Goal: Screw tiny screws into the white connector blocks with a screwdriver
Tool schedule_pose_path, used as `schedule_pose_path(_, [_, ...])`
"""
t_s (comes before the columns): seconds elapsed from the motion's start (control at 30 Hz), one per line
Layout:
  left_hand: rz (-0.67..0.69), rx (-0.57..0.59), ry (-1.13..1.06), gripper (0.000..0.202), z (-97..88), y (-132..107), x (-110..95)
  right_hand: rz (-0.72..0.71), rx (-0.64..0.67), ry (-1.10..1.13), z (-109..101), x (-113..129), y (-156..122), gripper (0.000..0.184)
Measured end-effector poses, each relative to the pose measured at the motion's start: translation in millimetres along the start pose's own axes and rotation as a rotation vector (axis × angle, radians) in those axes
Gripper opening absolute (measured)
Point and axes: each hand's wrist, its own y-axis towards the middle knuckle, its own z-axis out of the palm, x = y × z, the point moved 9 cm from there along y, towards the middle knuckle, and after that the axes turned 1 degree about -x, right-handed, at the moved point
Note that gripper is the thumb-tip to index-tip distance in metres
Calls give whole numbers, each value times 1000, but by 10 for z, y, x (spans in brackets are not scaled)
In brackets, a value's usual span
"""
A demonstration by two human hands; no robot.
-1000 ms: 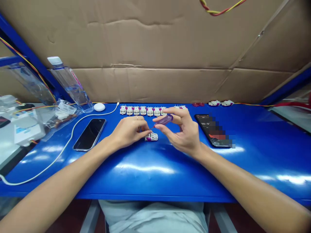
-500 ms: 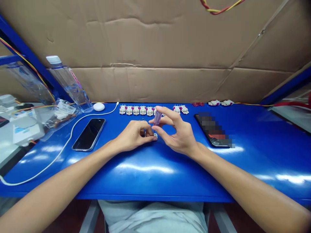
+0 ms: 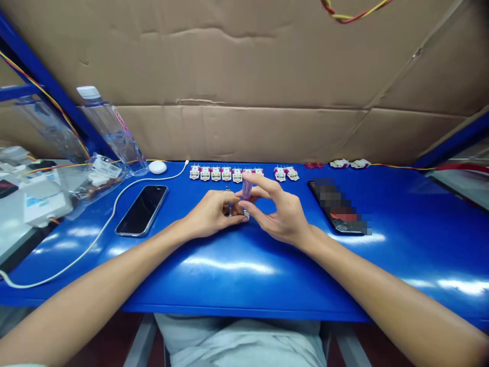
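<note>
My right hand [image 3: 280, 211] grips a small screwdriver [image 3: 246, 188] by its clear purplish handle, which stands nearly upright with the tip pointing down. Beneath it, my left hand [image 3: 214, 214] is closed on a small white part [image 3: 246, 214] at the table surface. Fingers cover most of that part, and the contact between tip and part is hidden. Behind both hands runs a row of several white and purple small plastic parts [image 3: 216, 174], some partly blocked by my right hand. Two more of the same kind [image 3: 286, 174] sit just right of that row.
A phone [image 3: 142, 210] and a white cable [image 3: 114, 204] lie on the left of the blue table [image 3: 229, 285]. A dark, partly blurred device [image 3: 324, 204] lies on the right. At the back left are a water bottle [image 3: 118, 132], a plastic bag [image 3: 99, 178] and a white round object [image 3: 157, 167].
The screwdriver handle sits slightly lower and more upright, with my right fingers shifted a little around it. My left hand keeps its hold; the whole view has moved slightly.
</note>
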Motion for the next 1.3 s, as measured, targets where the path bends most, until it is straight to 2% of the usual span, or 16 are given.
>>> schedule_pose_path(0.23, [28, 43, 31, 24, -11, 4, -18, 10, 49, -2, 46, -2, -12, 63])
schedule_pose_path(0.4, [59, 102, 76, 18, -29, 0, -37, -54, 8, 9, 11, 30, -9, 60])
schedule_pose_path(0.73, [125, 93, 115, 15, -91, 4, -84, -92, -56, -15, -58, 62, -4, 52])
schedule_pose_path(0.9, [143, 98, 133, 13, -104, -6, -83, -83, -13, 3, -30, 68, 8, 54])
schedule_pose_path(1.07, [148, 99, 166, 14, -116, -7, -83, -117, -56, -20, -76, 93, 6, 52])
schedule_pose_path(1.2, [159, 103, 165, 14, -106, -9, -79, -105, -12, -15, -44, 83, 11, 51])
schedule_pose_path(1.3, [156, 92, 164, 15, -109, -8, -58, -124, -32, -51, -65, 104, 12, 50])
